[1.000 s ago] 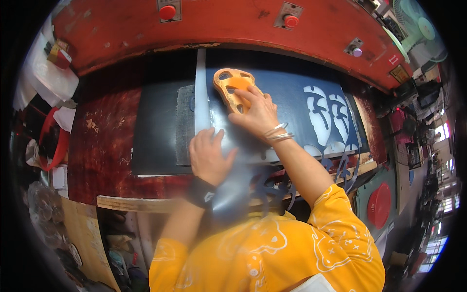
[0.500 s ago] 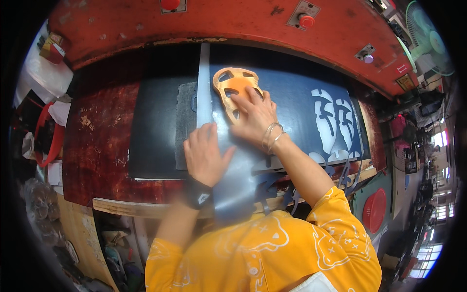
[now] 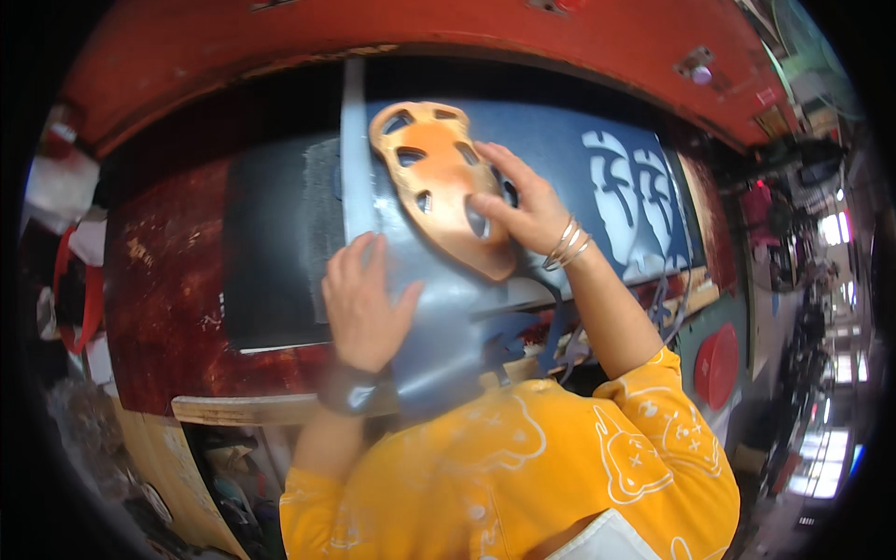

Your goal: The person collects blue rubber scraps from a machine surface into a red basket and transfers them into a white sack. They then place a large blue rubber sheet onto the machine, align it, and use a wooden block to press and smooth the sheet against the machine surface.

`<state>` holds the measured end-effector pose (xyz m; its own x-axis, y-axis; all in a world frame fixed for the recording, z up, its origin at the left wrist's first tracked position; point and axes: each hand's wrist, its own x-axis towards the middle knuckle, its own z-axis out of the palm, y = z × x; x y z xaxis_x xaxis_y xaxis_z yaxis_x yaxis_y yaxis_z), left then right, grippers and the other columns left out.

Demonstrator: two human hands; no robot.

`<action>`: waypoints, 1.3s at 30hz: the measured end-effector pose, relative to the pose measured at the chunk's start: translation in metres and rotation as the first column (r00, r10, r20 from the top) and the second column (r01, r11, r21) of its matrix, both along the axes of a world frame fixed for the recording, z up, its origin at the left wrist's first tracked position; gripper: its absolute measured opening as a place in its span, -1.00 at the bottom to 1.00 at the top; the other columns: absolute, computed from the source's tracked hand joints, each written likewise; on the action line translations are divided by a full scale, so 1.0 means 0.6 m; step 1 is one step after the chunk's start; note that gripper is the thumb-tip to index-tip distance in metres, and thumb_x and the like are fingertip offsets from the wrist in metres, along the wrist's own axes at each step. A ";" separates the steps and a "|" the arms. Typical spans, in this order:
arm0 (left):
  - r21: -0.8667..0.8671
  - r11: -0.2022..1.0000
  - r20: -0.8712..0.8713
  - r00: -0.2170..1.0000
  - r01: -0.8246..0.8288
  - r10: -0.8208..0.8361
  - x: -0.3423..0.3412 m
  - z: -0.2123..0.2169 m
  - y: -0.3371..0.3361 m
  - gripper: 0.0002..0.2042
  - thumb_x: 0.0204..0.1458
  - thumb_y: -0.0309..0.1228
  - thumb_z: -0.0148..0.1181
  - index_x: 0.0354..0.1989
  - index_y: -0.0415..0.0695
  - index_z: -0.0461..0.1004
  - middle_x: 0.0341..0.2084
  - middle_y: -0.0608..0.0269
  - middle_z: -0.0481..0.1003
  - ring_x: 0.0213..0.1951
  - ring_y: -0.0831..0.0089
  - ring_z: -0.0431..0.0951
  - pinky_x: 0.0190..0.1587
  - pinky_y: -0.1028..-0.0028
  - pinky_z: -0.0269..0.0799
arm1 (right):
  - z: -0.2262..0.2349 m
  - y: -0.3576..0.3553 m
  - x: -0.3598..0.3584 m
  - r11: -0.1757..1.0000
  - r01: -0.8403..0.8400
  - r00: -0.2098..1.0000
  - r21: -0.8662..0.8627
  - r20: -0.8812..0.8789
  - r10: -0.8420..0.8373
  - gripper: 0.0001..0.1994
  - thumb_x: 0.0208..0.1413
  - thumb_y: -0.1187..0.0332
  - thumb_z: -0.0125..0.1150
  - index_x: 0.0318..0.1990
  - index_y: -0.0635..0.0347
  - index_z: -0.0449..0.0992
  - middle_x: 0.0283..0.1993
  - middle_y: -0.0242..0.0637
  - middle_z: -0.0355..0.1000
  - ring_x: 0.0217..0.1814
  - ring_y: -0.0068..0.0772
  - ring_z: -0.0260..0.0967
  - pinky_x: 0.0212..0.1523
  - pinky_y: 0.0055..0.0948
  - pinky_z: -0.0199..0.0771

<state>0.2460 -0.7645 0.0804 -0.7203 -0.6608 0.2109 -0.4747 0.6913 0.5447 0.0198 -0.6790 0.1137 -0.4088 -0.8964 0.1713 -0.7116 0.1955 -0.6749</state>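
An orange sole-shaped plate (image 3: 443, 187) with cut-out holes lies at twelve o'clock of the view, over a blue sheet (image 3: 551, 140) on the dark red desk (image 3: 168, 271). The right hand (image 3: 530, 201) meets it at its three o'clock edge, its grip half open, thumb on the face; blur makes it hard to tell whether it holds or merely touches. At the plate's seven o'clock, the left hand (image 3: 362, 308) rests palm down, its grip open and holding nothing. Two pale cutouts (image 3: 611, 210) sit at three o'clock.
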 end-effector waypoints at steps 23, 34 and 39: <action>0.061 0.998 -0.187 0.982 -0.026 0.037 0.124 -0.081 0.181 -0.68 0.00 -0.48 0.11 -0.01 -0.11 0.44 -0.15 0.00 0.49 -0.09 0.01 0.45 -0.02 0.21 0.33 | -0.069 0.155 0.022 0.861 0.234 0.972 -0.452 0.092 -0.216 -0.54 0.01 0.19 0.26 0.06 0.16 0.43 0.24 -0.01 0.22 0.33 -0.02 0.11 0.29 -0.18 0.08; 0.109 0.990 -0.377 0.918 -0.090 0.125 0.108 -0.123 0.160 -0.71 0.07 -0.39 0.08 -0.03 -0.13 0.47 -0.11 0.05 0.51 -0.07 0.08 0.48 0.03 0.26 0.32 | 0.106 0.328 -0.256 0.027 0.439 0.445 -0.898 0.191 -0.875 -0.39 0.19 0.17 0.02 0.28 0.37 0.07 0.35 0.13 -0.01 0.42 0.07 -0.12 0.37 -0.08 -0.14; 0.053 0.997 -0.408 0.910 -0.057 0.074 0.105 -0.126 0.151 -0.72 0.06 -0.42 0.09 -0.04 -0.18 0.46 -0.15 -0.04 0.52 -0.10 0.04 0.51 0.00 0.26 0.36 | 0.128 0.337 -0.311 0.132 0.473 0.521 -0.871 0.156 -0.839 -0.26 0.19 0.07 0.01 0.33 0.41 -0.09 0.38 0.21 -0.13 0.46 0.09 -0.21 0.41 -0.09 -0.23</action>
